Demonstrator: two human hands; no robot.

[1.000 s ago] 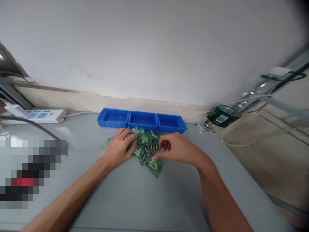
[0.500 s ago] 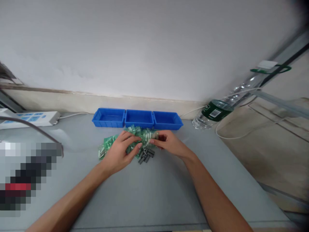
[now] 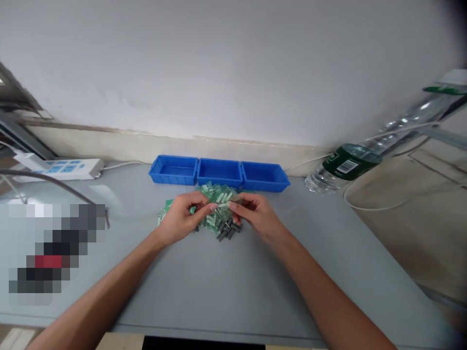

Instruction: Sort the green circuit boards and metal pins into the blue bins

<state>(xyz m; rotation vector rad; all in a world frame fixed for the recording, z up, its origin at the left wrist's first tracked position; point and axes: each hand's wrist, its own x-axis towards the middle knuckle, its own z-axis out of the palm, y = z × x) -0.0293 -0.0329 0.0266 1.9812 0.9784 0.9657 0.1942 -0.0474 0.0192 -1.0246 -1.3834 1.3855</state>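
A heap of small green circuit boards point(image 3: 218, 197) and dark grey cylinders point(image 3: 228, 229) lies on the grey table point(image 3: 219, 287) in front of three blue trays point(image 3: 219, 171). My left hand point(image 3: 182, 218) and my right hand point(image 3: 255, 214) meet over the heap. Both pinch, thumb against fingers, the ends of one small green board point(image 3: 221, 206) held between them, just above the pile.
A white power strip point(image 3: 62, 167) lies at the back left, with a grey cable point(image 3: 51, 182) crossing the table. A plastic bottle with a green label point(image 3: 343, 167) lies on its side at the back right. A white cable point(image 3: 368, 204) loops beyond it. The wall stands right behind the trays.
My hands have come together over the heap. The right hand moved left from the pile's right side, and both now pinch one small board between them.
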